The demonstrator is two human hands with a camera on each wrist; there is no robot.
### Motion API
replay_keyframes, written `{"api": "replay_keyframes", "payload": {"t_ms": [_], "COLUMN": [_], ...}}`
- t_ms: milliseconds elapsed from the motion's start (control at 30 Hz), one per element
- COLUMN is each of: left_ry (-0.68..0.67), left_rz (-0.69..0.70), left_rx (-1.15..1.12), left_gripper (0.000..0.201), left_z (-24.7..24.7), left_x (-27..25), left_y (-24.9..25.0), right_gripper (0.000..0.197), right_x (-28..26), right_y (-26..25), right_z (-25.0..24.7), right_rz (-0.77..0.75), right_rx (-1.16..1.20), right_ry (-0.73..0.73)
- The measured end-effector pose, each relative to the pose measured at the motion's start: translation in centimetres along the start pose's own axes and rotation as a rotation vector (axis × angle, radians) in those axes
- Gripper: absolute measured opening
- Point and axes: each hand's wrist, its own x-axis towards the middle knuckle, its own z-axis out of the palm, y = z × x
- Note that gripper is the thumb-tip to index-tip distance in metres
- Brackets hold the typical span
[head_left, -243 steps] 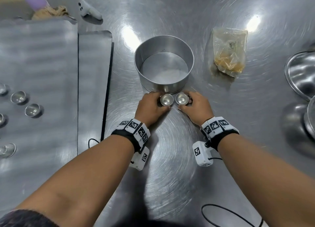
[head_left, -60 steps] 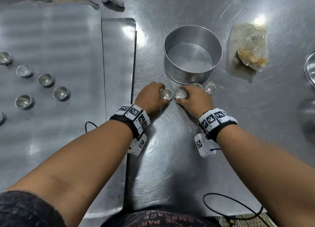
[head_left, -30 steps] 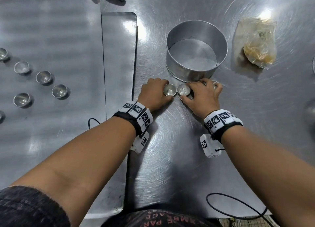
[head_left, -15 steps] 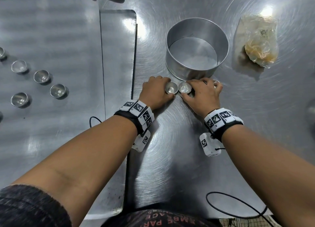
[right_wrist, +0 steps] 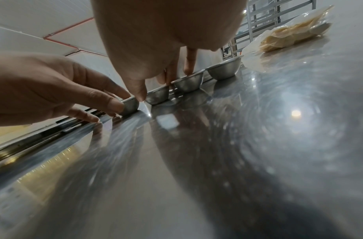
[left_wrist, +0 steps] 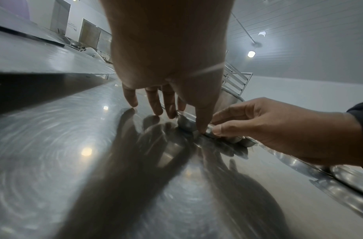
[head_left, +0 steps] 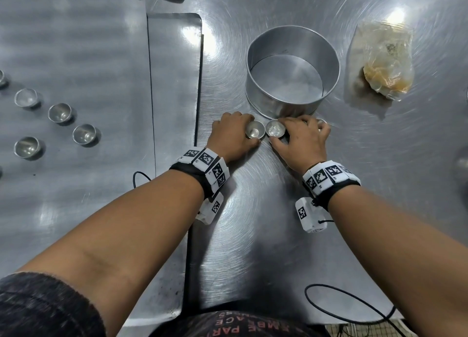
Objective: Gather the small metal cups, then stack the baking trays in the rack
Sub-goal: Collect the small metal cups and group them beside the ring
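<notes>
Both hands rest on the steel table just in front of a round cake tin. My left hand pinches a small metal cup between thumb and forefinger. My right hand holds the neighbouring cup, thumb in front and fingers behind. In the right wrist view these cups stand in a row with two more. Several cups remain on the large baking tray at the left, with a second tray partly under it.
A plastic bag with yellowish contents lies right of the tin. A metal rack stands beyond the table. A black cable loops at the near edge. Bare table lies between my forearms.
Both hands have nudged their cups slightly toward the tin. My right hand's fingers now reach over the two cups set down earlier, hiding most of them from the head view.
</notes>
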Motion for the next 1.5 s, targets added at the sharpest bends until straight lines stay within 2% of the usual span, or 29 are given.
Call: {"api": "replay_keyframes", "payload": {"t_ms": [167, 300, 433, 533, 700, 833, 967, 1067, 1133, 1267, 1500], "left_ry": [-0.001, 0.034, 0.085, 0.137, 0.197, 0.268, 0.379, 0.411, 0.402, 0.370, 0.335], "left_rz": [0.003, 0.001, -0.001, -0.063, -0.187, -0.308, -0.427, -0.490, -0.516, -0.531, -0.516], "left_rx": [-0.037, -0.074, -0.111, -0.111, -0.138, -0.147, -0.139, -0.129, -0.126, -0.126, -0.128], "left_gripper": [0.071, 0.075, 0.064, 0.049, 0.038, 0.037, 0.043, 0.056, 0.059, 0.053, 0.075], "left_z": [-0.4, -1.4, -3.3, -5.0, -7.9, -10.0, -12.6, -14.3, -15.2, -16.6, -17.6], "left_x": [-0.3, -1.4, -3.3, -5.4, -10.6, -15.1, -19.1, -21.1, -21.8, -22.2, -20.7], "left_y": [-0.2, -0.7, -1.5, -3.2, -8.1, -13.9, -19.5, -23.4, -26.0, -29.5, -32.9], "right_gripper": [0.044, 0.036, 0.032, 0.034, 0.043, 0.041, 0.040, 0.042, 0.045, 0.053, 0.068], "right_x": [0.0, -0.5, -1.2, -1.4, -1.7, -2.1, -2.2, -2.1, -1.9, -1.1, 0.6], "right_y": [0.1, -0.6, -3.1, -6.1, -12.8, -19.8, -26.3, -30.3, -32.5, -35.3, -38.2], "right_z": [-0.2, -1.3, -2.5, -3.0, -2.2, -2.0, -0.8, 0.2, 0.8, 2.0, 3.7], "right_rz": [-0.001, 0.008, -0.011, -0.036, -0.123, -0.227, -0.324, -0.371, -0.374, -0.356, -0.355], "right_rx": [-0.016, 0.011, 0.048, 0.058, 0.056, 0.061, 0.130, 0.144, 0.151, 0.130, 0.183], "right_ry": [-0.012, 0.053, 0.115, 0.065, -0.138, -0.206, -0.270, -0.308, -0.337, -0.389, -0.418]}}
